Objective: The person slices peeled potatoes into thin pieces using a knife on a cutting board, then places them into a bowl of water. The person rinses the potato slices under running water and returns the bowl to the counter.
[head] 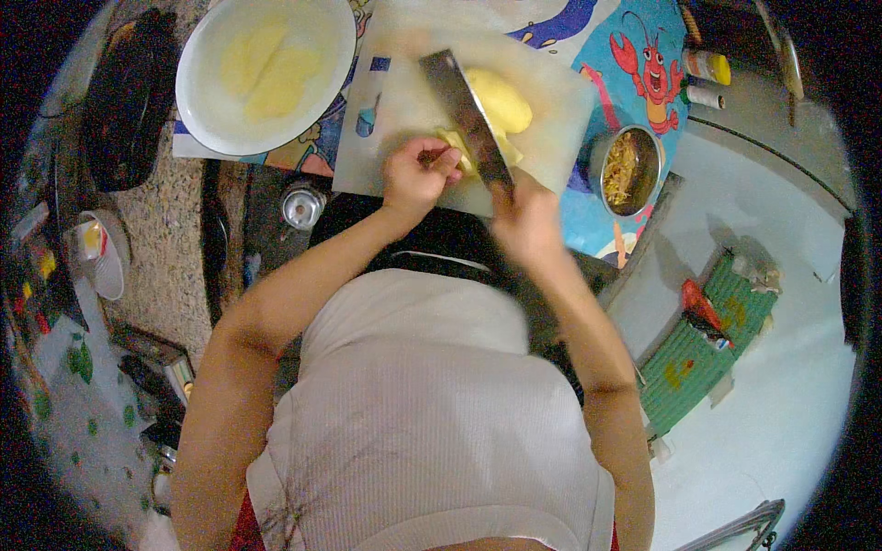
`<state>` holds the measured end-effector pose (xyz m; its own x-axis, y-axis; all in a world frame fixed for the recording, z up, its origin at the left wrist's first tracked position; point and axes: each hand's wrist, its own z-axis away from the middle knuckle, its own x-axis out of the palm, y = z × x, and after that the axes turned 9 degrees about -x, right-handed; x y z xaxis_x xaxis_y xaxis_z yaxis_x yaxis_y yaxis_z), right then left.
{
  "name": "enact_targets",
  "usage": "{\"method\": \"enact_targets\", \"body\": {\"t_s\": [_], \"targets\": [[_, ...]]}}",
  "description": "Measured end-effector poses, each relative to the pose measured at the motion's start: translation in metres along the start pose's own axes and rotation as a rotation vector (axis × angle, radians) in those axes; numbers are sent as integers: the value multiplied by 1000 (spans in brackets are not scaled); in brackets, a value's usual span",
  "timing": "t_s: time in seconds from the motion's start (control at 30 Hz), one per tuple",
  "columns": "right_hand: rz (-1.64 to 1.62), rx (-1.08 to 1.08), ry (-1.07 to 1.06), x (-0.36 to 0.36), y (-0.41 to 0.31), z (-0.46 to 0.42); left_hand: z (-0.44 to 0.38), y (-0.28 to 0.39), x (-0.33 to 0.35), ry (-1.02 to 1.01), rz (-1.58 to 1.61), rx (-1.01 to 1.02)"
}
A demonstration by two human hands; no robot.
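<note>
My right hand point(527, 213) grips the handle of a broad-bladed kitchen knife point(472, 113), whose blade slants up and left over a white cutting board point(406, 76). My left hand point(422, 172) is at the board's near part, its fingertips on a pale yellow cut piece point(458, 153), left of the blade. Beyond the blade, to its right, lies a peeled yellow potato or similar vegetable point(501, 100), partly covered by the knife. A smaller cut piece point(511, 150) lies close to the blade near my right hand. The hands and knife are slightly blurred.
At the upper left stands a large white bowl point(207, 131) holding yellow pieces in liquid. Right of the board, a metal bowl point(651, 175) with brownish scraps sits on a colourful printed cloth point(582, 231). Two small containers point(710, 67) stand at the upper right.
</note>
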<state>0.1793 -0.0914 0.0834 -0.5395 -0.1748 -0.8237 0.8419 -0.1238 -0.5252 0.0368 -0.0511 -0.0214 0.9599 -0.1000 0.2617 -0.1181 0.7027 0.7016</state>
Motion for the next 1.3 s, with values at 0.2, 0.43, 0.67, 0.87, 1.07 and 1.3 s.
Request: {"method": "enact_targets", "body": {"t_s": [0.2,0.43,0.67,0.87,1.07,1.3], "targets": [[28,8,-87,-23,-9,15,-1,-9,-2,-29,78,45],[40,18,-107,-24,-10,19,-2,-10,-3,-34,42,8],[31,-11,-92,-25,-8,20,0,-5,-2,-31,36,19],[53,-17,-96,-25,-10,21,0,-6,-2,-7,-11,45],[89,-11,-138,-31,-11,26,-2,-7,-2,18,-34,21],[103,-34,-138,-25,-15,15,0,-2,-2,10,-47,6]]}}
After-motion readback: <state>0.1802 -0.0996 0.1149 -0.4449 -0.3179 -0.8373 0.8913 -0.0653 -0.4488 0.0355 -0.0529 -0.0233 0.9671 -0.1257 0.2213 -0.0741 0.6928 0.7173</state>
